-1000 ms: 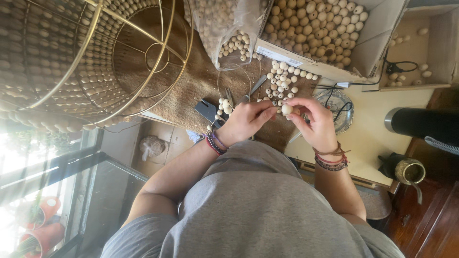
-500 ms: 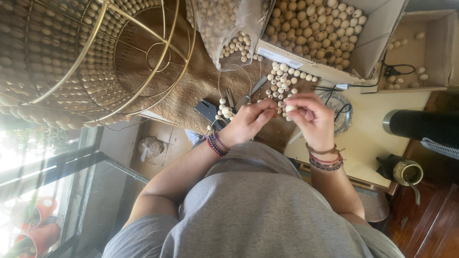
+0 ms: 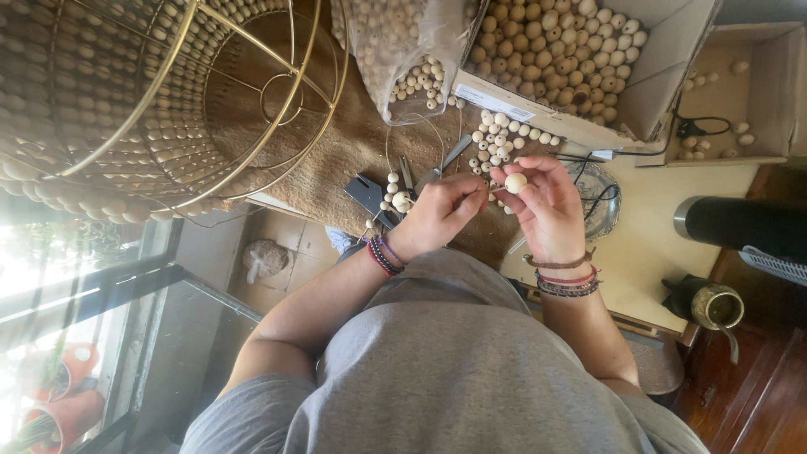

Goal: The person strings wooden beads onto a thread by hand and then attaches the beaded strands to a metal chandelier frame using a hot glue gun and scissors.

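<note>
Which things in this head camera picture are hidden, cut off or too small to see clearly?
- Left hand: its fingertips hide what they pinch.
- Thread through the round wooden bead in the right hand: too thin to see.
- Beaded wire frame: cut by top and left edges.
- Black cylinder: cut by right edge.

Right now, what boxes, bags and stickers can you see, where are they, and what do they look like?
Clear plastic bag: top middle, lying open, full of small pale wooden beads.
Cardboard box: top right of the bag, open, brown, heaped with bigger tan beads.
White label: a long strip on that box's near wall.
Second cardboard box: far right, open, brown, a few beads inside.
No screens or signs.
</note>
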